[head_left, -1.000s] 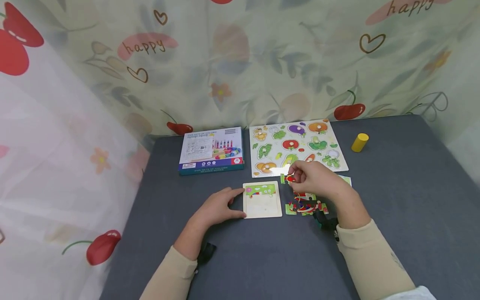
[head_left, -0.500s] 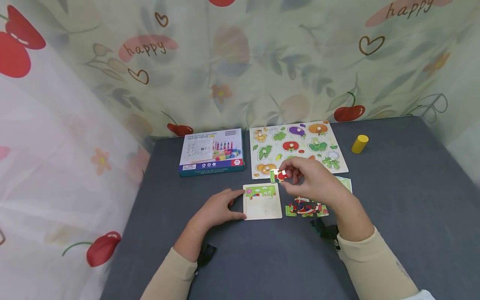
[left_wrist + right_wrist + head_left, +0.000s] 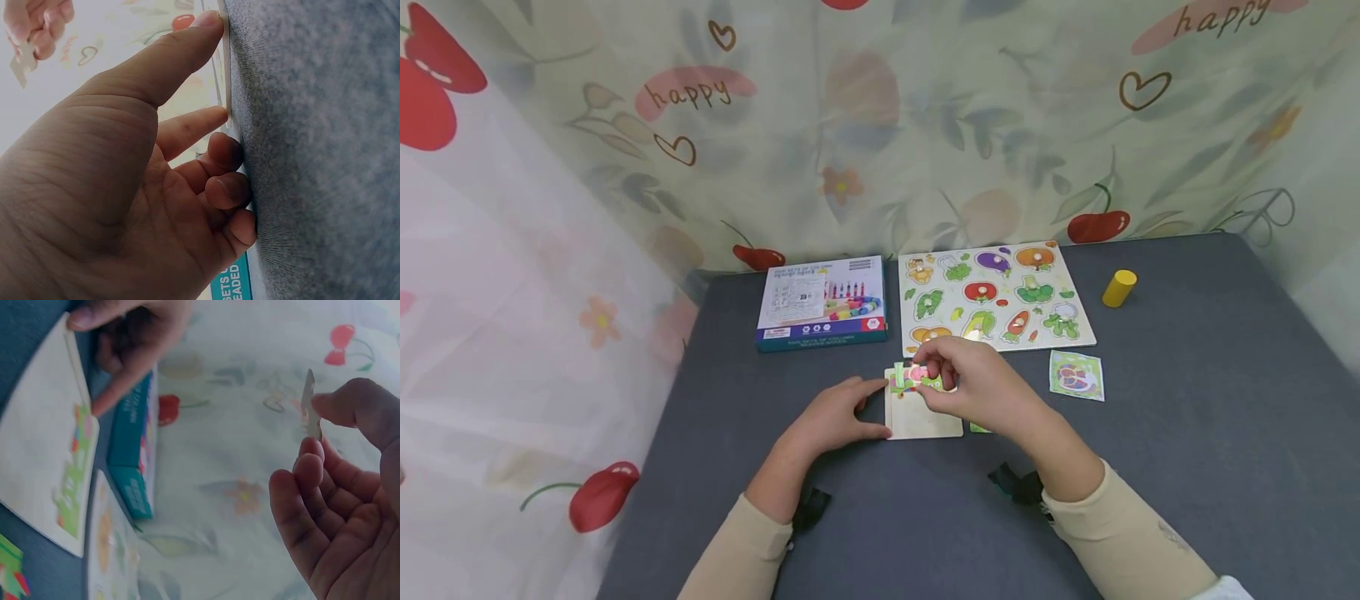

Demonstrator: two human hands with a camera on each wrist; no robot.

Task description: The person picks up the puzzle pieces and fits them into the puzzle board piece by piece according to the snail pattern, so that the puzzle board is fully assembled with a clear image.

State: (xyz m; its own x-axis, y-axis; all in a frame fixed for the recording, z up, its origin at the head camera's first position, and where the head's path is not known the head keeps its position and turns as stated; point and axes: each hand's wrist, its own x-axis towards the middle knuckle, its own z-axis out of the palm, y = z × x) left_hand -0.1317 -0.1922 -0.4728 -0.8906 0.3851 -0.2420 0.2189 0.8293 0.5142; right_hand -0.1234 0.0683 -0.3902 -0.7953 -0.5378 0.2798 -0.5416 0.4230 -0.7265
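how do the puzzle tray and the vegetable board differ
The puzzle tray is smaller than the vegetable board. The tray is largely bare, while the board carries vegetable pictures all over. The tray has the left hand touching its edge; the board lies farther back. Both are pale.

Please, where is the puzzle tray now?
In the head view, the puzzle tray lies in the lower middle, below the left part of the vegetable board, with the left hand touching its left edge.

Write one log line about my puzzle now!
left hand: touching tray edge | right hand: pinching puzzle piece | piece: above tray | tray: partly filled
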